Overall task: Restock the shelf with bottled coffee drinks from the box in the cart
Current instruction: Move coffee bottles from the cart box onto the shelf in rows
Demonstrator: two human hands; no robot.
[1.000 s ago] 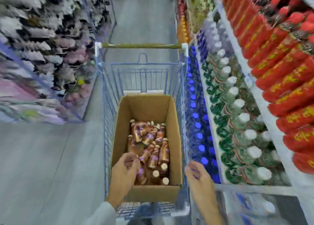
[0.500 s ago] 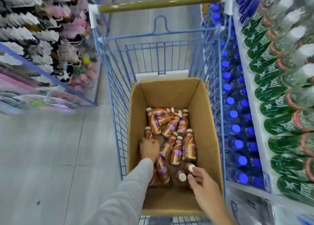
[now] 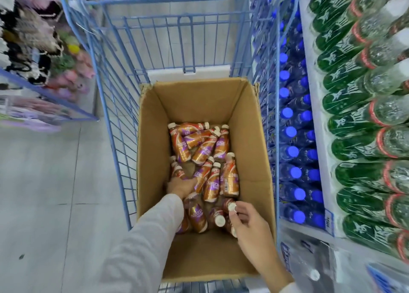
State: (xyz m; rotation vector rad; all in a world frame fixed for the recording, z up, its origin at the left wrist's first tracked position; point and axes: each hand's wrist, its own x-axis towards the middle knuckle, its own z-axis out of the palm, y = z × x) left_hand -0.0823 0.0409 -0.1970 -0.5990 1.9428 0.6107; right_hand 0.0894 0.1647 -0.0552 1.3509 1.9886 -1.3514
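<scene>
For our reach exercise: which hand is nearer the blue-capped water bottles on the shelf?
Right. The right hand is in the box near its right wall, towards the blue-capped water bottles; the left hand is further left.

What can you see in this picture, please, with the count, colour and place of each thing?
cart: one, blue wire, centre of the aisle
box: one, brown cardboard, open, inside the cart
coffee bottles: a dozen or more, orange-brown with purple labels and white caps, lying jumbled in the box
blue-capped bottles: many, clear, on the low shelf right of the cart
green-labelled bottles: many, clear with red bands, on the shelf at far right
blurred goods: many, pink, black and white, on the shelves at left
floor: grey tiles
left hand: grey sleeve, down among the coffee bottles, grasp unclear
right hand: fingers curled round a white-capped bottle near the box front
</scene>
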